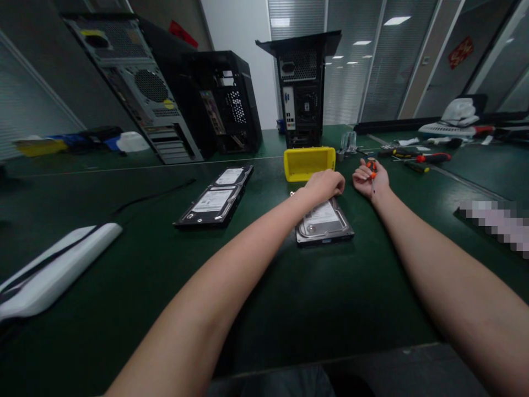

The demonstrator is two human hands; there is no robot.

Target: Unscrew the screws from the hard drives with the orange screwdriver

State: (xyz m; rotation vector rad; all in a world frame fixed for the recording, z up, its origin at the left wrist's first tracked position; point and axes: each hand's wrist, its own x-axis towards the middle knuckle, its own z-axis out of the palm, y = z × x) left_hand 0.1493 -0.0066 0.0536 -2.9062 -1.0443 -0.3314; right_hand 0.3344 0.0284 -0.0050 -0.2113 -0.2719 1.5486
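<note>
My left hand (325, 185) is above the far end of a hard drive (324, 223) that lies label up on the green table. Its fingers are curled, and whatever they hold, if anything, is hidden. Held in my right hand (378, 182), palm turned up, is a small orange and black screwdriver (372, 168) with its shaft pointing back toward me. Just behind my left hand is a yellow plastic bin (309, 163), its open side facing me. Two more hard drives (215, 199) lie end to end on the left, apart from both hands.
Computer cases (165, 94) stand at the back left, another case (303, 94) at the back middle. Screwdrivers (432, 158) and small parts are scattered at the right. A white object with a black strap (61, 264) lies at the left. The table's near edge (351, 357) crosses below my arms.
</note>
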